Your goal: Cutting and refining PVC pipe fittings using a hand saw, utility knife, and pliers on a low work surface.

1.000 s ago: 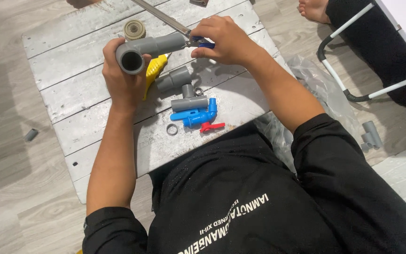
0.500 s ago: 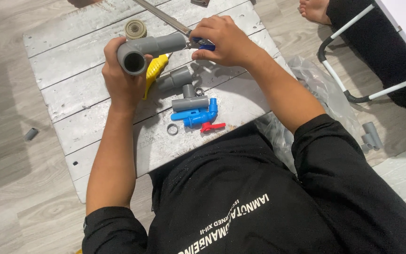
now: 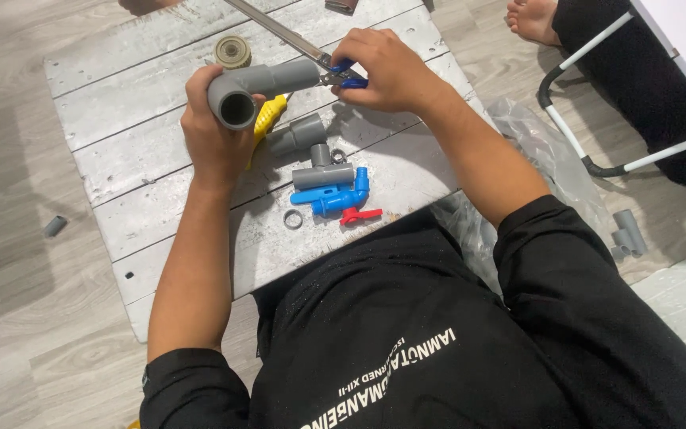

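Holding a grey pipe elbow [image 3: 256, 86] up off the board, open socket toward the camera — left hand [image 3: 214, 139] is wrapped tight round its bend. Right hand [image 3: 387, 70] is clamped on the blue handles of a hinged cutting tool [image 3: 341, 75], which meets the far end of the elbow's straight pipe stub; whether the blade bites yet, cannot tell. Judgement: work on the stub end is under way, not finished — the end looks whole. Below on the whitewashed plank board [image 3: 160, 111], apart from both hands: yellow tool [image 3: 267, 115], loose grey fittings [image 3: 311, 155], blue valve with red lever [image 3: 343, 200], small ring [image 3: 293, 219]. These lie unjoined.
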